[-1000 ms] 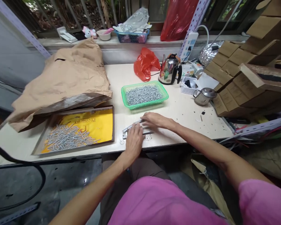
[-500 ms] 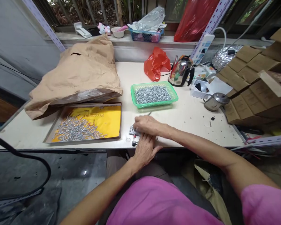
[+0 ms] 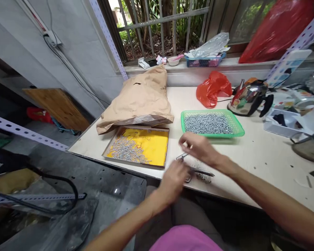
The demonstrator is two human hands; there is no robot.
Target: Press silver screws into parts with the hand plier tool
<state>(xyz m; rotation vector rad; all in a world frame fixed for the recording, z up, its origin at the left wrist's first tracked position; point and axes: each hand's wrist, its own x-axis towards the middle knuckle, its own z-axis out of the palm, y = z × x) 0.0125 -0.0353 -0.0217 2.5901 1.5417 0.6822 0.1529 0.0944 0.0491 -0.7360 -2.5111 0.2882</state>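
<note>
My right hand (image 3: pixel 199 148) is above the table edge in front of the green basket, its fingers curled into a pinch. Whatever it holds is too small to make out. My left hand (image 3: pixel 174 178) is blurred by motion and lies at the left side of a small metal device (image 3: pixel 188 178), partly covering it. Thin metal rods and a spring-like part (image 3: pixel 181 157) show between the hands. A dark, pointed tool (image 3: pixel 202 171) lies just right of my left hand. Close behind my right hand, the green basket (image 3: pixel 239 129) holds many small metal pins or screws.
At left, a shallow tray (image 3: pixel 166 148) with a yellow lining holds more metal pins (image 3: pixel 128 150). Behind it rests a large brown paper sack (image 3: pixel 143 96). A red plastic bag (image 3: pixel 214 89), a kettle (image 3: pixel 247 99), a white box (image 3: pixel 279 127) and a glass pot (image 3: pixel 307 148) stand right.
The view has swung left, so the table things appear farther right. My hands, one over the other before, are now apart; the right has lifted off, and the left has shifted to the device's left side.
</note>
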